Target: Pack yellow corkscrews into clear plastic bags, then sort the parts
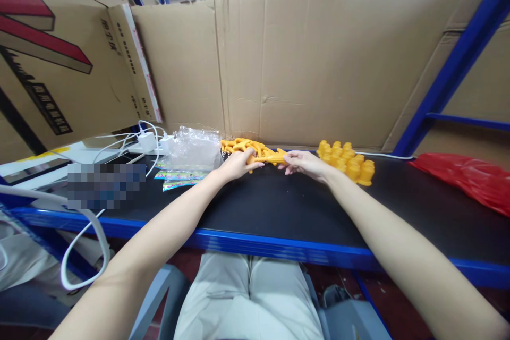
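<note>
A black bench [279, 212] with a blue front edge runs across a bay walled in by flattened cardboard [298, 64], with blue rack posts [450, 74] rising at the right and printed cartons [51, 53] leaning in from the left. At the far edge of the bench, close to the cardboard, both hands meet on a yellow plastic part [271, 156]: the left hand [238, 163] is curled around its near end, fingers wrapped and thumb on top, while the right hand [305, 163] pinches the other end between fingertips, the remaining fingers loosely bent. The part lies low over the bench; whether it rests on it cannot be told. Just behind the left hand lies a heap of similar yellow pieces [241, 145], and beside the right wrist stands a yellow block of studs [347, 162]. The work looks to be at the stage of handling one piece with both hands, pulling or fitting it; a steady hold from the left while the right works its end seems called for. Further left are a clear bag [193, 149] over shiny packets [179, 176], then white chargers and cables [145, 141]. A red bag [470, 175] lies at the far right.
</note>
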Demonstrator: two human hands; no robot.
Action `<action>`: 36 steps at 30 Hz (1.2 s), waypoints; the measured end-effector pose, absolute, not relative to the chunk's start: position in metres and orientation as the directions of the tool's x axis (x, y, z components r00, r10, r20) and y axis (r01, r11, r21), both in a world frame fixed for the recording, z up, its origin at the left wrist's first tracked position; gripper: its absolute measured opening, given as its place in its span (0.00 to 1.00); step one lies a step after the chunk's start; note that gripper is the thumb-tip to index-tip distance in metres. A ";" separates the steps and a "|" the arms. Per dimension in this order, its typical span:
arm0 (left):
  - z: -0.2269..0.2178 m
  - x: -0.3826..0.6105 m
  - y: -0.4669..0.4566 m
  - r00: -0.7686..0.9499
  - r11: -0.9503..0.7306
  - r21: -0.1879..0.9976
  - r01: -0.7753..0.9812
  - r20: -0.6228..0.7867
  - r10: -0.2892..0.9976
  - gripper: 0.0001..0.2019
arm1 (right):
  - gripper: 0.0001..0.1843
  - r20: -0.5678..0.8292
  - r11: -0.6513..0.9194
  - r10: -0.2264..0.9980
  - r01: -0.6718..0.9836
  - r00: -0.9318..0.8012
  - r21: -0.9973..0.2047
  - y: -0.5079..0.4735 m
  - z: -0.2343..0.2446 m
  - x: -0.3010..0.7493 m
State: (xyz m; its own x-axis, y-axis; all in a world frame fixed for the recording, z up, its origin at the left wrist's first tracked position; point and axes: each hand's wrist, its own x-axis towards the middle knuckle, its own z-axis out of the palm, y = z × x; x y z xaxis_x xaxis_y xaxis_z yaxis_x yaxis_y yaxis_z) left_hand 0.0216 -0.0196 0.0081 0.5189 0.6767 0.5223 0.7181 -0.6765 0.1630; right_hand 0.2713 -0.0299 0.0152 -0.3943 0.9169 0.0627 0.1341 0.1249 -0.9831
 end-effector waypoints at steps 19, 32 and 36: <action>0.007 0.023 -0.023 0.522 -0.670 0.055 0.741 0.581 0.625 0.20 | 0.21 -0.004 0.026 0.966 0.115 -0.259 -0.993 -0.034 0.015 0.257; 0.011 0.027 -0.023 0.480 -0.607 0.086 0.790 0.528 0.700 0.19 | 0.16 -0.132 -0.145 0.950 -0.026 -0.283 -0.989 -0.040 0.022 0.255; 0.013 0.028 -0.023 0.469 -0.584 0.088 0.807 0.507 0.723 0.16 | 0.14 -0.171 -0.191 0.949 -0.051 -0.265 -0.980 -0.038 0.021 0.254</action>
State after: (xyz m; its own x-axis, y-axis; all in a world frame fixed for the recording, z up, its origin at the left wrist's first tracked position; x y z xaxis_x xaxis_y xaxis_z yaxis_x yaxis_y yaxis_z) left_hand 0.0281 -0.0232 0.0127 0.4686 0.7232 0.5073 0.8067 -0.5843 0.0878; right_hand 0.2539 -0.0380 0.0215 -0.2649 0.9490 -0.1711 -0.0513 -0.1910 -0.9802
